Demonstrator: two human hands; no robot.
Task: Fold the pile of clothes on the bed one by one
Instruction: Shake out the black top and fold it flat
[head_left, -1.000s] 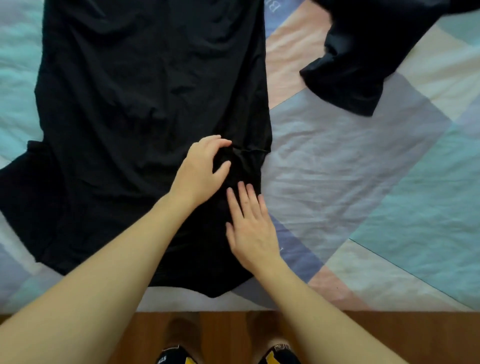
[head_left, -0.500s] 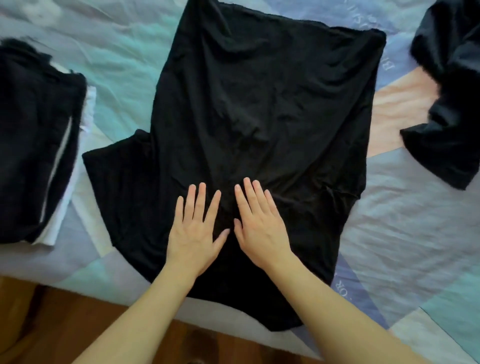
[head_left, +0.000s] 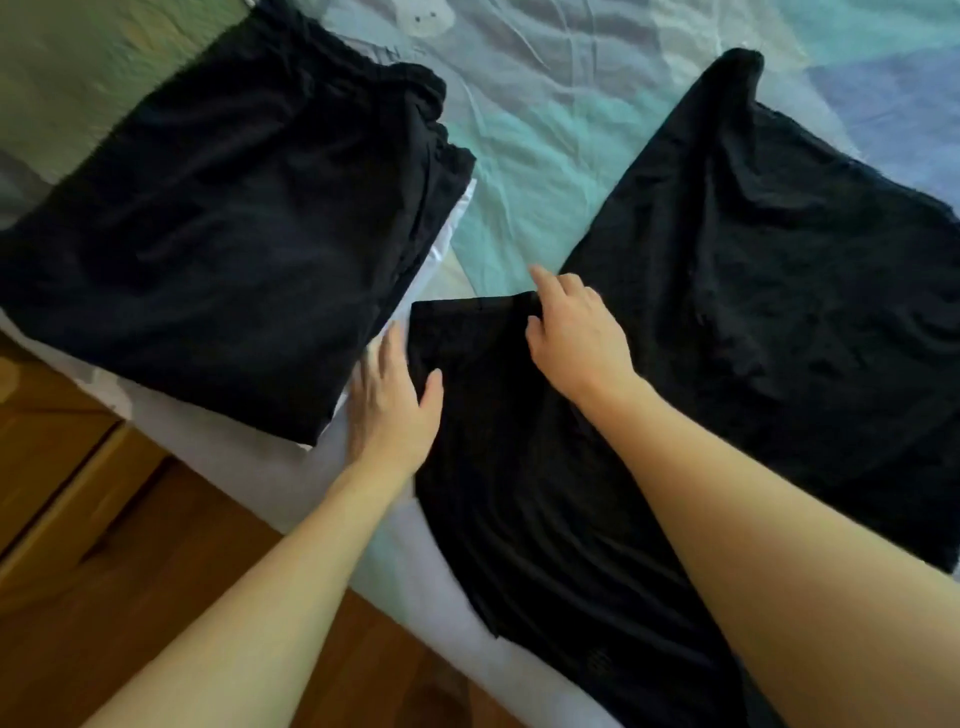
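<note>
On the bed (head_left: 545, 130), beside a folded stack (head_left: 218, 223), the black shirt (head_left: 727, 338) lies spread, its sleeve (head_left: 467, 332) between both outstretched arms: the left hand (head_left: 392, 410) rests flat with straight fingers at the sleeve's edge, while the right hand (head_left: 576, 332) curls its grip over the sleeve's top corner.

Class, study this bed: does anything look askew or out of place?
Yes: the spread black cotton T-shirt lies crooked, its sleeve sticking out towards the folded black clothes stack, where both hands reach.
</note>
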